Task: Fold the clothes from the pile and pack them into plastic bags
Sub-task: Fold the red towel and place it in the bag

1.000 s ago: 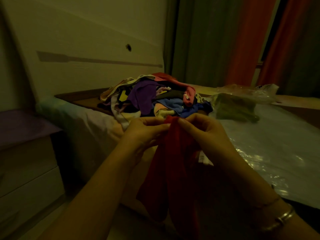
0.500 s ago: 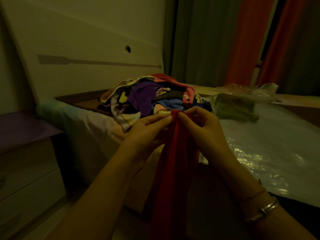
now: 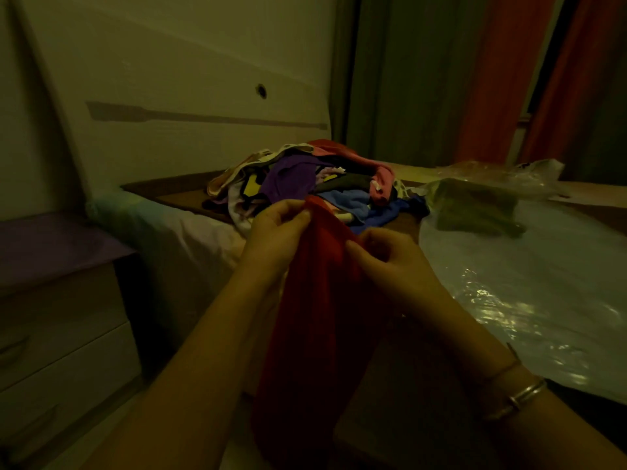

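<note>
A soft, thin red cloth (image 3: pixel 322 300) is pinched at its top edge by the left hand (image 3: pixel 274 239) and the right hand (image 3: pixel 390 262), hanging down long and limp.

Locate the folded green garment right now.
Head view, right of centre: the folded green garment lies on the bed, inside a clear plastic bag, just right of the clothes pile.

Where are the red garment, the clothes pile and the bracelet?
red garment (image 3: pixel 319 300), head view, middle of the hanging cloth
clothes pile (image 3: pixel 288 178), head view, purple piece
bracelet (image 3: pixel 524 395), head view, band on the right wrist
</note>
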`<state>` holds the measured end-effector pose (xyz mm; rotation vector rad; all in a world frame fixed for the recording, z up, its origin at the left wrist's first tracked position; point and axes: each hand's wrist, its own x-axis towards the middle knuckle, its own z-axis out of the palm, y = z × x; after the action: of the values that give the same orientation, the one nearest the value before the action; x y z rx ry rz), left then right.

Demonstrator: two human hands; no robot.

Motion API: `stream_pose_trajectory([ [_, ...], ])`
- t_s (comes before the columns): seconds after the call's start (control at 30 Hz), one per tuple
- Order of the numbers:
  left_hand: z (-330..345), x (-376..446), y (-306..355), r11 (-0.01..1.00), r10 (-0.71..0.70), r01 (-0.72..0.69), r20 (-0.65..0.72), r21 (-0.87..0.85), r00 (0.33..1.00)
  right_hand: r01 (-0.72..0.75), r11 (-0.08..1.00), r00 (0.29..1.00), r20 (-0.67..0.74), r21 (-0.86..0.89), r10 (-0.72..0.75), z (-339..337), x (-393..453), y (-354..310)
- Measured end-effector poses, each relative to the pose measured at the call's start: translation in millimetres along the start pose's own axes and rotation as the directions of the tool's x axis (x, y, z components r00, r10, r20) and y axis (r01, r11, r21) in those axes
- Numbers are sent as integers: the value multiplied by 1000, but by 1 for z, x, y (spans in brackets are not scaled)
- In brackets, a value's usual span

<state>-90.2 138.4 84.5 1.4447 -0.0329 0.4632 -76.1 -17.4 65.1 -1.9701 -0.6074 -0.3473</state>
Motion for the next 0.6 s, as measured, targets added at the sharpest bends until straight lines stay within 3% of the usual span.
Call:
stream_pose_trajectory([
  [0.13, -17, 17, -12, 986, 71, -63, -42, 157, 997, -10, 980, 954, 290, -200, 69, -13, -10, 13],
  [0.2, -22, 20, -17, 971, 92, -88, -9, 223, 996, 10, 963, 929, 359, -271, 91, -21, -14, 19],
  [0.43, -47, 37, -24, 951, 111, -72, -113, 299, 987, 73, 925, 901, 422, -374, 99, -46, -29, 29],
  [0.6, -54, 44, -24, 962, 142, -87, -202, 259, 969, 88, 866, 943, 322, -492, 87, -49, -29, 28],
])
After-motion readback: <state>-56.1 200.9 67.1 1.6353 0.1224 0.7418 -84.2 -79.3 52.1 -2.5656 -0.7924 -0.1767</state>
